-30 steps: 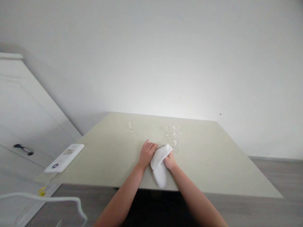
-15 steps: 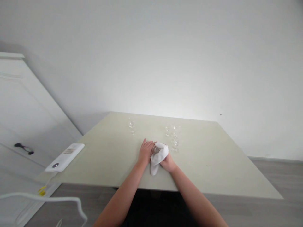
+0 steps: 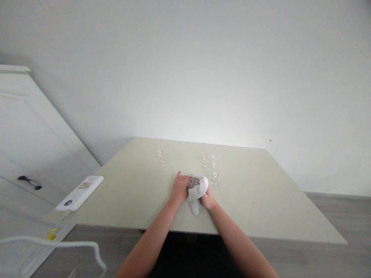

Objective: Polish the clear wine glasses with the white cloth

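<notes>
My left hand is curled round a small clear glass just above the beige table. My right hand grips a white cloth that is wrapped over the glass's right side, with a short tail hanging towards me. Both hands meet at the glass near the middle of the table. A cluster of several small stemmed glasses stands just behind my right hand. One more small glass stands alone further left at the back.
A white flat device with a cable lies at the table's left edge. A white cabinet with a dark handle stands to the left. A bare white wall rises behind the table. A white curved rail shows at lower left.
The cloth's long hanging tail has been gathered up into a shorter bundle round the glass. The glass now shows between my hands. Both hands stayed in about the same place.
</notes>
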`<state>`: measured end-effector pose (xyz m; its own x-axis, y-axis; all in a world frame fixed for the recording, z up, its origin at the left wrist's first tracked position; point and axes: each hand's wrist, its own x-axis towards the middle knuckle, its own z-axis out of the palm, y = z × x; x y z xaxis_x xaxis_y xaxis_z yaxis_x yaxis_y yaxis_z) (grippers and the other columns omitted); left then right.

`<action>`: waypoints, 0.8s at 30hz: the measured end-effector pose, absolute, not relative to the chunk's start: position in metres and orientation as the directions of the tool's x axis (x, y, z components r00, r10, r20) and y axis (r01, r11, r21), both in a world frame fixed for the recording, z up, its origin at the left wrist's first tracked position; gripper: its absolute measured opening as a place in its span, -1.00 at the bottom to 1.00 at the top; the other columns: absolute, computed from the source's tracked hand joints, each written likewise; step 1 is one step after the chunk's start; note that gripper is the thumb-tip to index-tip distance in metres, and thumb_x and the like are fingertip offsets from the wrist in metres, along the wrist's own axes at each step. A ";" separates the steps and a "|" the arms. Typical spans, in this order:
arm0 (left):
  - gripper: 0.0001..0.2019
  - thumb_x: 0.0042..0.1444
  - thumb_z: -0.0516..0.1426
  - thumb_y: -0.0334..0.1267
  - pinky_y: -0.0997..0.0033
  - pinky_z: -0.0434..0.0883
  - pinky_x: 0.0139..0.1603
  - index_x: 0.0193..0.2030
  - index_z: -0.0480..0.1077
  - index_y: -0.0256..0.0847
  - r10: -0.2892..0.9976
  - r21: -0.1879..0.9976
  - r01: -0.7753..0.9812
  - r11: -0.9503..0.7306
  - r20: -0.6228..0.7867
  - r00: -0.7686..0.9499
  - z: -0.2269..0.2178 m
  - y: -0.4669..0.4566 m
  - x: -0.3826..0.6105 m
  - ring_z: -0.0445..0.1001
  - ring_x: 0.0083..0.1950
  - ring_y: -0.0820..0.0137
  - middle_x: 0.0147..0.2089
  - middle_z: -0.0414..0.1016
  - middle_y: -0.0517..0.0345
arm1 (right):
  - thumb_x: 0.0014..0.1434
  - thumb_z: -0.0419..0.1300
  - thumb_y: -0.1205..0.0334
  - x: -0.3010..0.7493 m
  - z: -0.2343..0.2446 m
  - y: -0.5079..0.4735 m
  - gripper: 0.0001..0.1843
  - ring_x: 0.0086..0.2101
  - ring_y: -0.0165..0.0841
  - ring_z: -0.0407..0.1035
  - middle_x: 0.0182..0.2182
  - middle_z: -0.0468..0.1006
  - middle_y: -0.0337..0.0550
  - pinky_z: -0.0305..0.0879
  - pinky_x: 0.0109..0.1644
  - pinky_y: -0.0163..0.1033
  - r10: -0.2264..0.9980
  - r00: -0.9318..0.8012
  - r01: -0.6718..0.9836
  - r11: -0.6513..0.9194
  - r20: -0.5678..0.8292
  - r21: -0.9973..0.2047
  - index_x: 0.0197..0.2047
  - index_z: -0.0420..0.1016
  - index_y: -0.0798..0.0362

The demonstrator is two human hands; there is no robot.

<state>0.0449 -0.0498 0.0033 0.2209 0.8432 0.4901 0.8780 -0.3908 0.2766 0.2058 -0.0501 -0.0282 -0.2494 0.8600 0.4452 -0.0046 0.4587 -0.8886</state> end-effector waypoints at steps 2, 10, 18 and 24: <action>-0.73 0.06 0.04 -0.46 0.10 -0.05 0.44 -0.10 0.38 -0.21 0.852 0.271 0.885 -0.378 0.477 0.218 0.003 -0.050 0.045 0.47 -0.04 0.32 -0.16 0.54 0.08 | 0.19 0.14 -0.04 0.205 -0.025 -0.051 -0.53 0.00 -0.13 0.39 0.00 0.50 0.00 0.28 0.17 0.02 0.860 -0.249 -0.015 0.456 0.445 -0.890 0.09 0.37 0.04; -0.76 0.07 0.06 -0.42 0.10 -0.04 0.44 -0.11 0.37 -0.18 0.857 0.267 0.885 -0.382 0.462 0.230 0.002 -0.050 0.045 0.47 -0.07 0.32 -0.20 0.53 0.09 | 0.08 0.22 0.04 0.205 -0.029 -0.049 -0.56 -0.13 -0.15 0.43 -0.13 0.52 0.01 0.36 0.05 0.02 0.879 -0.221 0.065 0.445 0.422 -0.893 -0.02 0.37 0.08; -0.78 0.09 0.04 -0.42 0.09 0.00 0.42 -0.12 0.36 -0.16 0.858 0.266 0.885 -0.382 0.458 0.233 0.002 -0.050 0.046 0.48 -0.08 0.32 -0.23 0.52 0.12 | 0.08 0.21 0.02 0.205 -0.032 -0.048 -0.59 -0.13 -0.16 0.42 -0.15 0.53 -0.03 0.36 0.06 0.01 0.886 -0.207 0.113 0.443 0.416 -0.889 -0.06 0.38 0.06; -0.75 0.06 0.05 -0.45 0.10 0.00 0.42 -0.11 0.36 -0.16 0.862 0.258 0.887 -0.382 0.446 0.242 0.002 -0.050 0.045 0.48 -0.08 0.32 -0.22 0.52 0.12 | 0.08 0.21 0.04 0.206 -0.027 -0.049 -0.64 -0.17 -0.15 0.42 -0.20 0.53 -0.04 0.37 0.02 0.01 0.882 -0.211 0.106 0.449 0.422 -0.887 -0.10 0.41 0.05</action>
